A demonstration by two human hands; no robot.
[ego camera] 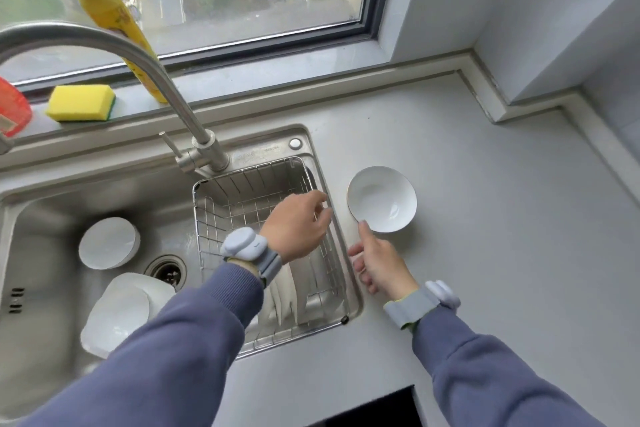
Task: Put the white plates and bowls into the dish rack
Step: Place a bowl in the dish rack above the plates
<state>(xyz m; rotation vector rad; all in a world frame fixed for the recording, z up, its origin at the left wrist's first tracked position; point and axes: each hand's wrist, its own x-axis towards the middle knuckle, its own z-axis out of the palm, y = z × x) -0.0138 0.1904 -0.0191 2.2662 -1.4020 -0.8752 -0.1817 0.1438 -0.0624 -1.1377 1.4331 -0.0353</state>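
Observation:
A wire dish rack (242, 191) sits in the right side of the steel sink (41, 204), with white plates (294, 291) standing on edge in its near part. My left hand (298, 225) hovers over the rack, fingers loosely curled and holding nothing. A white bowl (382, 199) rests upright on the counter right of the sink. My right hand (375, 262) is just below it, fingers apart, the forefinger touching the bowl's near rim. In the sink basin lie an upside-down white bowl (109, 243) and stacked white plates (121, 312).
A tall curved faucet (145, 59) arches over the sink. On the window sill stand a yellow detergent bottle (110, 21), a yellow-green sponge (81, 102) and a red container (12, 107). Grey counter (502, 253) spreads to the right; a dark opening (377, 409) sits at the front edge.

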